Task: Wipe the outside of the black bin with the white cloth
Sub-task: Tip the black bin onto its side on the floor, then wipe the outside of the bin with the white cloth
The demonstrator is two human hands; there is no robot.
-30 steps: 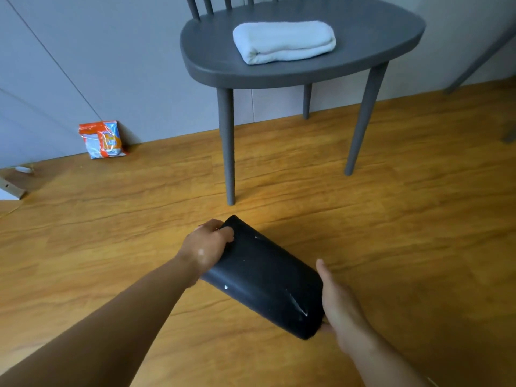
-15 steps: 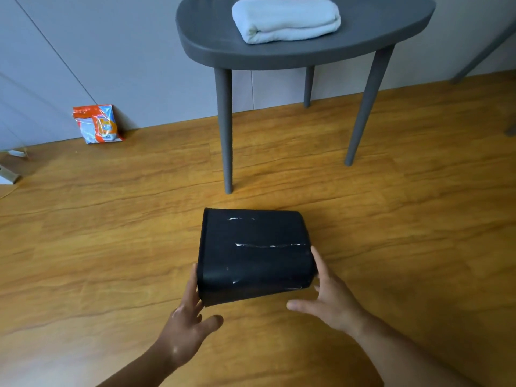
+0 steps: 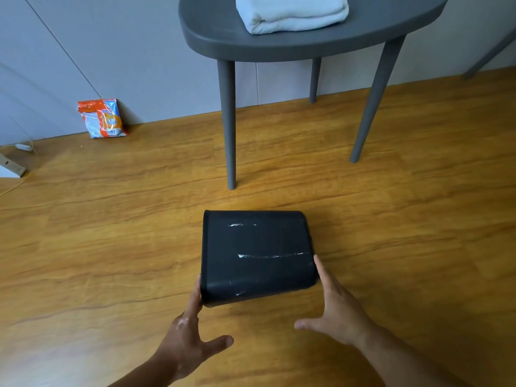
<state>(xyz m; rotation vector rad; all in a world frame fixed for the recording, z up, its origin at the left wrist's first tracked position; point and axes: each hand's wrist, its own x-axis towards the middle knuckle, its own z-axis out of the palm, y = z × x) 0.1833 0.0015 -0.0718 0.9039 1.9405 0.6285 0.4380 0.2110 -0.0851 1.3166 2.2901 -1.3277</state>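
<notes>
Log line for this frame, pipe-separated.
black bin lying on floor | left hand, right hand open at its ends | white cloth folded on chair | wiping not started

Grey chair (image 3: 307,43) on wooden floor (image 3: 111,247); orange packet (image 3: 102,118) against wall (image 3: 125,51).

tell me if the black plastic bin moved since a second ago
Yes. The black plastic bin has swung from a diagonal slant to lie square-on, and it remains just this side of the grey chair leg.
</notes>
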